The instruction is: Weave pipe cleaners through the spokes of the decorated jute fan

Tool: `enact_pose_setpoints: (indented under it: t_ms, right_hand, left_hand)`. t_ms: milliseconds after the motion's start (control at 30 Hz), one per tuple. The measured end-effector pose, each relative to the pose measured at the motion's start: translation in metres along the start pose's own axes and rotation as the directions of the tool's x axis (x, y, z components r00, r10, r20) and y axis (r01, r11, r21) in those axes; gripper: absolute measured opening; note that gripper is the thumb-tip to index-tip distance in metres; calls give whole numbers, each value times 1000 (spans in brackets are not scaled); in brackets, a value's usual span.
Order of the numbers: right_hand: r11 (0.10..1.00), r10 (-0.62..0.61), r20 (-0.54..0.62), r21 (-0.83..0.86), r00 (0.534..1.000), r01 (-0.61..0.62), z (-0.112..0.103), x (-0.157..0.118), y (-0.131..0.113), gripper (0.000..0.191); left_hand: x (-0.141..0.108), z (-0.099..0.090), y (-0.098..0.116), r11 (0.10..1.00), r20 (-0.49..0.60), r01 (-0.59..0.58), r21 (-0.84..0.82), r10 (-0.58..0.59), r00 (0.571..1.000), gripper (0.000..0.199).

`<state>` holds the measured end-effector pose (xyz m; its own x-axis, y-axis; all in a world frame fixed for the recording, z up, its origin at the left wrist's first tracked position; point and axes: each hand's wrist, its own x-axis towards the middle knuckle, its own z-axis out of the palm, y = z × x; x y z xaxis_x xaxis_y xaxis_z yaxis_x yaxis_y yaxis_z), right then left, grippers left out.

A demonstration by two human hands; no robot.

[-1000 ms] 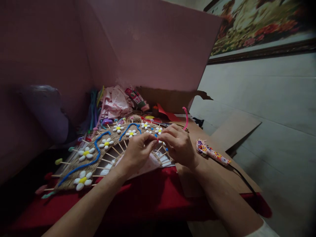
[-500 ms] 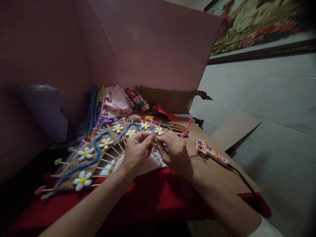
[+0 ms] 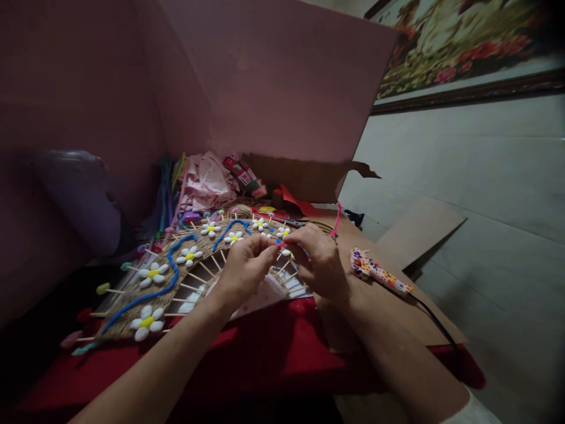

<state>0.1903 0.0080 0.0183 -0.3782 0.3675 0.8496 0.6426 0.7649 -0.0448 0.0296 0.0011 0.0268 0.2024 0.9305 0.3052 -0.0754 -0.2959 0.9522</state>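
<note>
my left hand (image 3: 245, 268) and right hand (image 3: 321, 262) pinch the pink fuzzy stem (image 3: 338, 220) fingertip to fingertip by the twine arch (image 3: 206, 245), likely keeping its near end steady.

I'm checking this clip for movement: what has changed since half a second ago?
The right hand has shifted slightly up and right, and the free end of the pink strip stands steeper. The strip remains pinched between the fingertips; nothing was let go. The left hand barely moved; the twine arch and patterned corded tool stayed put.
</note>
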Motion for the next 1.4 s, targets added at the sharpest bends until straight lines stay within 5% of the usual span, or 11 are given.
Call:
enact_pose_setpoints:
  t_ms: [133,300,533,700,867,1233,1400]
  right_hand:
    - [999,6,4,37,1000,-6,4,-2,-8,11]
    - [1000,13,-3,22,1000,-13,11,-4,-17,9]
    - [999,52,6,-13,999,-52,2,-1,-10,13]
    - [999,-27,34,-31,999,28,-3,1,-1,14]
    - [999,-42,-4,18,999,42,-3,2,2,12]
    - [1000,-7,62,-21,998,8,6,-4,-15,11]
    - [993,50,87,-108,995,-41,4,-3,-14,11]
  left_hand:
    - [-1,3,2,960,-3,121,-254,-126,992,19]
    - [-1,6,-2,922,-50,133,-363,-162,986,23]
    - [-1,2,-1,961,-16,105,-255,-113,993,25]
    - [0,-3,5,982,124,151,-113,-137,983,23]
    - [1,-5,5,966,177,186,-182,-154,972,19]
    - [-1,6,-2,928,-77,110,-357,-147,986,15]
    - [-1,8,-2,963,-68,6,-271,-25,997,17]
